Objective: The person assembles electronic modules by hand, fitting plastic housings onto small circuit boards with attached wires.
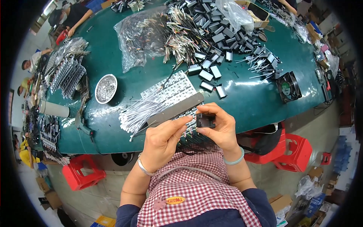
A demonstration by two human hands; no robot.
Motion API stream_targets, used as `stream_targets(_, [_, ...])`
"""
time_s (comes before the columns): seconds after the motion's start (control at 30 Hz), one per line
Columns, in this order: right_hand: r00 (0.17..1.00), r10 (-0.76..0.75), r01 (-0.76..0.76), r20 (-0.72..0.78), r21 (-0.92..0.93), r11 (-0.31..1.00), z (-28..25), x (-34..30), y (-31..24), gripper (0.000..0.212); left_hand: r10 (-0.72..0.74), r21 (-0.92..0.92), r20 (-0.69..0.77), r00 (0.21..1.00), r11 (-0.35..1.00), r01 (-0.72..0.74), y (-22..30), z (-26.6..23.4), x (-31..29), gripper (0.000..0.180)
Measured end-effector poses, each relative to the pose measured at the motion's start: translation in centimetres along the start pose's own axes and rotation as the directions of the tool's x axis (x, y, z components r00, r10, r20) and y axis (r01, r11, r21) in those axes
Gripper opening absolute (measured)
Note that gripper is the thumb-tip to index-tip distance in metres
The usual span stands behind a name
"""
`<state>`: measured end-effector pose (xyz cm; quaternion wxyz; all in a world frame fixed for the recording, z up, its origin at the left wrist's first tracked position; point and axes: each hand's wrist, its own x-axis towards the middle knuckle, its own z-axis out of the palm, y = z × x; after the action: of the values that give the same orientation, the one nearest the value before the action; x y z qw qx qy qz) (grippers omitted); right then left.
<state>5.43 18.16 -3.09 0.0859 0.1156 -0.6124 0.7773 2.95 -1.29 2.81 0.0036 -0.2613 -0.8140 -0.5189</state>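
Head camera: from my remote seat I look down on a person's two bare hands at the near edge of a green table (245, 104).
Right hand: (223, 126) thumb and fingers grasp a small black case (205, 120) by its upper and lower edges, fingertips bent round it.
Black case: held up in front of the body, above the near table edge, its hollow side partly in view to me.
Left hand: (162, 140) thumb and index finger come together in a pinch just beside the case's left side; I cannot tell whether anything thin sits between them.
Wrists: a silver bracelet (144, 166) on the left one, a pale bangle (235, 157) on the right.
Beyond the hands: a long dark grey bar (176, 109) lies slantwise across a white gridded sheet (172, 89), with a fan of white strands (138, 115) spread to its left.
Far middle: I see a heap of black boxes (221, 38), beside it a tangle of wires (181, 34) and a clear plastic bag (132, 41).
Table left: a white-rimmed bowl (104, 102) holds small silvery bits too fine for me to make out.
Table right: a black square fan (288, 87) stands near the edge.
Floor: red stools (83, 172) flank the person on both sides.
Upper left: a co-worker (73, 17) leans over the table, one arm reaching onto it.
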Motion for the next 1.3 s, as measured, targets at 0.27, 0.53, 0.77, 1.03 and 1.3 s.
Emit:
stream_targets(0.27, [0.999, 0.039, -0.04, -0.031, -0.017, 0.999, 0.6, -0.4, -0.3, 0.057, 0.052, 0.114, 0.005, 0.999, 0.992, -0.053, -0.3, 0.6, 0.0, 0.016])
stream_targets(0.53, [0.999, 0.042, -0.042, -0.033, 0.0, 0.999, 0.5, -0.4, -0.6, 0.058, 0.11, 0.255, 0.062, 0.992, 0.959, -0.122, -0.4, 0.3, 0.2, 0.017])
stream_targets(0.77, [0.999, 0.019, -0.024, -0.027, -0.193, 0.981, 0.5, -0.3, -1.5, 0.054, 0.126, 0.316, 0.067, 0.99, 0.938, -0.14, 0.1, 0.3, 0.3, 0.016])
stream_targets(1.03, [0.954, -0.151, 0.282, 0.258, -0.613, 0.738, -0.2, 0.6, -3.2, 0.046, -0.034, 0.199, 0.228, 0.973, 0.98, -0.013, -0.6, -0.6, 0.4, 0.011])
stream_targets(1.3, [0.978, -0.007, 0.106, 0.208, -0.467, 0.878, -0.2, 0.5, -2.6, 0.042, -0.258, -0.004, 0.378, 0.889, 0.96, 0.28, -0.6, -0.7, 1.2, 0.017])
